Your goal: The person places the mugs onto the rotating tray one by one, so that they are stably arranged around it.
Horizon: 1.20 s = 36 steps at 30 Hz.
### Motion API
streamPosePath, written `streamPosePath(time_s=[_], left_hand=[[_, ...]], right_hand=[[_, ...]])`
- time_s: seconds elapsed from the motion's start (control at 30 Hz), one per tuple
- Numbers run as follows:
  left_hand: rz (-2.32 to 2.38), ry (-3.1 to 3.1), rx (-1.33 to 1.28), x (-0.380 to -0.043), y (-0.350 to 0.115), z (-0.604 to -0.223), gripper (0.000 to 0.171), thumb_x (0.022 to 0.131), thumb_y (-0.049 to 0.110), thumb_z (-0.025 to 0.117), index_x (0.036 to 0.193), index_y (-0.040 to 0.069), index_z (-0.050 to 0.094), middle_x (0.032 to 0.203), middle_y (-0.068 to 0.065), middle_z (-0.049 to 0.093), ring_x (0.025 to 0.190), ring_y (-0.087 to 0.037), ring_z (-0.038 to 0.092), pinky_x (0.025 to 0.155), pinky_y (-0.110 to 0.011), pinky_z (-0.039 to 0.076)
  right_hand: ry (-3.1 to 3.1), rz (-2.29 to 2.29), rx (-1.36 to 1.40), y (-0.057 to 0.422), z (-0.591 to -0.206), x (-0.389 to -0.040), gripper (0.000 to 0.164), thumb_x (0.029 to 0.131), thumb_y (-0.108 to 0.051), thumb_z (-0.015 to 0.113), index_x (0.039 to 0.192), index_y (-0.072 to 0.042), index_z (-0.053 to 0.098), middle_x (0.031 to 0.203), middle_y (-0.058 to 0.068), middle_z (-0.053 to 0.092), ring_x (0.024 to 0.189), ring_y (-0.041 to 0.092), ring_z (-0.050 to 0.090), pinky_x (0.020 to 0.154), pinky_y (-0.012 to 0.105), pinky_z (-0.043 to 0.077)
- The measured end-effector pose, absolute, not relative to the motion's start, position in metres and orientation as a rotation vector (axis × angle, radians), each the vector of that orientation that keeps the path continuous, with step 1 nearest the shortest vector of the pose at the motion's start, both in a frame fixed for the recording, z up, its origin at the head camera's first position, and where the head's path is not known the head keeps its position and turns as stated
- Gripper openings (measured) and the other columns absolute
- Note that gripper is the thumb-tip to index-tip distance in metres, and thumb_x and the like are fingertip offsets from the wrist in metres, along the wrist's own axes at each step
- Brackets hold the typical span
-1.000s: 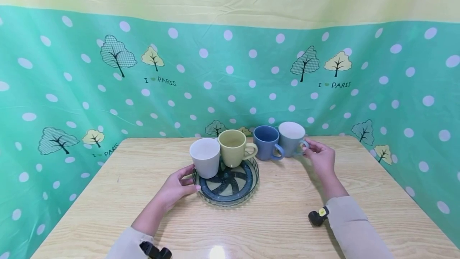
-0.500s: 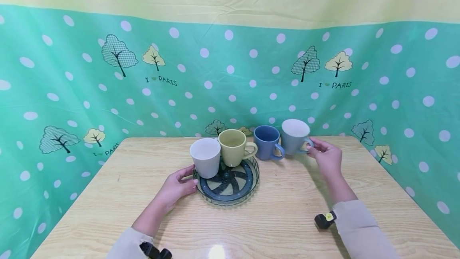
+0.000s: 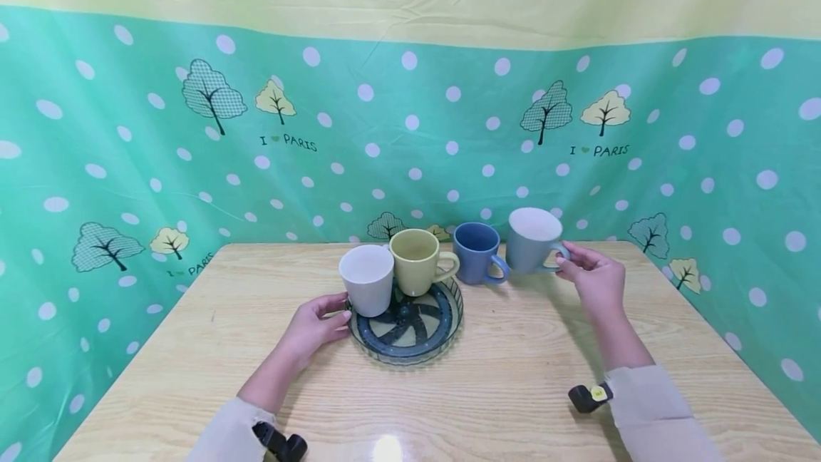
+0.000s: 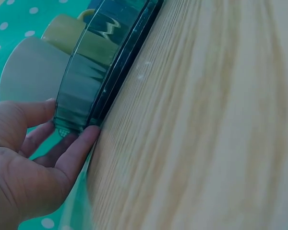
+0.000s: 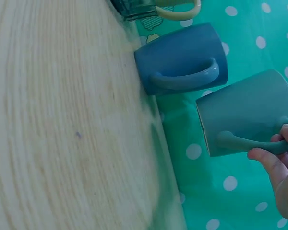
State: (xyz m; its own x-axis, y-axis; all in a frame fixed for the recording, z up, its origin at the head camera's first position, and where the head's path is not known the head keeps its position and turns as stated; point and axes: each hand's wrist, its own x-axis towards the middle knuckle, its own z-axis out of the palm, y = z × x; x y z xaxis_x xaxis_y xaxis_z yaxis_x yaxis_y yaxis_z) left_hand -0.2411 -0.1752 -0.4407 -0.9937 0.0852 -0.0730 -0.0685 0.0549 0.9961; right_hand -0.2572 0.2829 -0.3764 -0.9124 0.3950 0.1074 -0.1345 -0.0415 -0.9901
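My right hand [image 3: 598,278] pinches the handle of a grey-blue mug [image 3: 527,248] with a white inside. In the right wrist view this mug [image 5: 247,112] hangs clear of the tabletop, slightly tilted. To its left stands a dark blue mug [image 3: 473,264], upright with its handle to the right. A round glass tray [image 3: 410,359] with a dark pinwheel pattern carries a white cup [image 3: 365,289] and a yellow mug [image 3: 412,266]. My left hand [image 3: 311,330] grips the tray's left side; in the left wrist view its thumb is at the rim and a fingertip near the base.
The wooden table [image 3: 500,398] ends at the back against a green dotted curtain [image 3: 410,162] printed with trees. A small black camera sits on each wrist, the left one [image 3: 279,442] and the right one [image 3: 590,398].
My right hand has lifted the grey-blue mug and moved it rightward, away from the dark blue mug. My left hand keeps its place at the tray, its thumb shifted slightly.
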Motion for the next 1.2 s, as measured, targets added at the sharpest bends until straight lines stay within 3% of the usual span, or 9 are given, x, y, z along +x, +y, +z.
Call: streamPosePath(time_s=[0.3,0.63,0.9,1.2], left_hand=[[2.066,2.216,-0.019,-0.249,-0.179,-0.44,0.049,0.089,-0.001,0.067,0.135,-0.007,0.05,0.132,-0.029,0.051,0.103,-0.027,0.064,0.083,-0.036,0.058],[1.954,2.256,0.061,-0.262,-0.19,-0.443,0.059,0.087,0.007,0.072,0.141,0.001,0.048,0.139,-0.02,0.052,0.126,-0.032,0.051,0.097,-0.034,0.05],[1.938,2.112,0.261,-0.269,-0.197,-0.447,0.071,0.087,-0.002,0.067,0.148,-0.005,0.03,0.154,-0.024,0.03,0.138,-0.038,0.035,0.11,-0.043,0.034],[1.921,2.095,0.314,-0.266,-0.197,-0.449,0.076,0.087,-0.001,0.067,0.149,-0.008,0.024,0.154,-0.028,0.025,0.14,-0.042,0.028,0.11,-0.043,0.034]], right_hand=[[-1.87,2.02,-0.217,0.282,-0.368,-0.244,0.037,0.082,0.001,0.076,0.118,0.0,0.067,0.086,-0.005,0.071,0.081,0.007,0.069,0.073,0.024,0.057],[-1.863,2.036,-0.111,0.28,-0.361,-0.227,0.036,0.081,0.001,0.076,0.116,-0.002,0.069,0.089,-0.003,0.072,0.082,0.007,0.069,0.075,0.024,0.056],[-1.847,2.061,-0.043,0.28,-0.356,-0.218,0.033,0.08,0.0,0.078,0.113,-0.004,0.071,0.089,0.0,0.072,0.081,0.01,0.07,0.075,0.026,0.056],[-1.863,2.091,0.009,0.27,-0.346,-0.204,0.03,0.08,-0.001,0.078,0.11,-0.003,0.072,0.088,0.0,0.074,0.078,0.011,0.071,0.073,0.027,0.057]])
